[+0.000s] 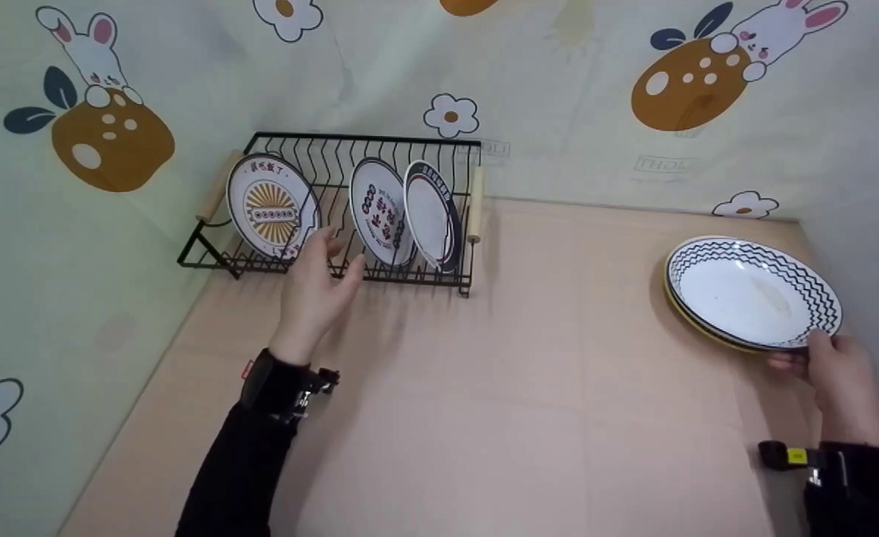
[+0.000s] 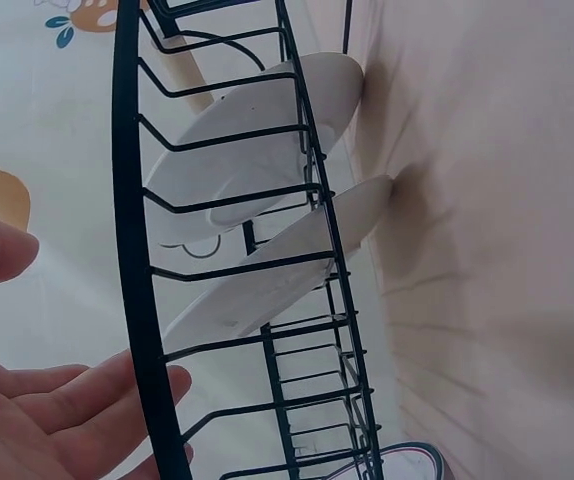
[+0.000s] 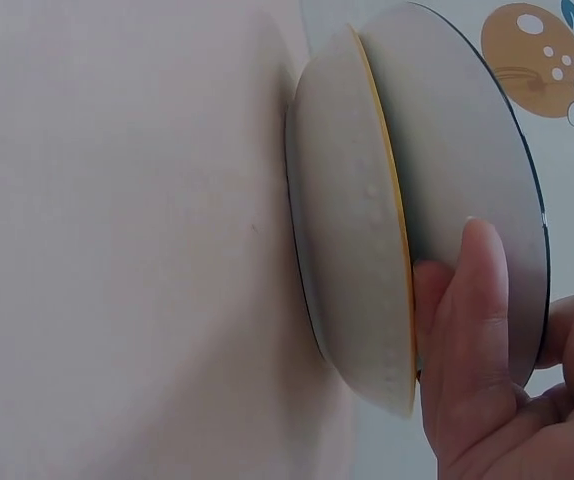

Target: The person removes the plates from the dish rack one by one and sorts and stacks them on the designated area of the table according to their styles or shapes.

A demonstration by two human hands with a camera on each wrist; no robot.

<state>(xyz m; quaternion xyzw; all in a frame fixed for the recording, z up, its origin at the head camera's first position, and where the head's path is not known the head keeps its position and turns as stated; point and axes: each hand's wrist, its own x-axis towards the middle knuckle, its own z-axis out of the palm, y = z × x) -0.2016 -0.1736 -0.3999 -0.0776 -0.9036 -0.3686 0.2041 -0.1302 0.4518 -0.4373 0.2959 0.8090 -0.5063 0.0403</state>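
My right hand (image 1: 842, 373) pinches the near edge of the top plate (image 1: 745, 291), white with a black zigzag rim; the thumb lies over the rim and the fingers are underneath. In the right wrist view, that plate tilts up from a yellow-rimmed dish (image 3: 357, 230) below it. My left hand (image 1: 316, 287) is at the front of a black wire dish rack (image 1: 335, 186), thumb apart from the fingers, holding no plate. Its fingertips meet the rack's bar in the left wrist view. A plate with a sunburst print (image 1: 271, 209) leans just beyond it.
Towards the rack's right end stand a plate with red and black print (image 1: 380, 212) and a dark-rimmed plate (image 1: 430, 216). Wooden handles (image 1: 475, 203) flank the rack. A patterned wall covering (image 1: 559, 97) rises behind the pinkish tabletop (image 1: 514, 388).
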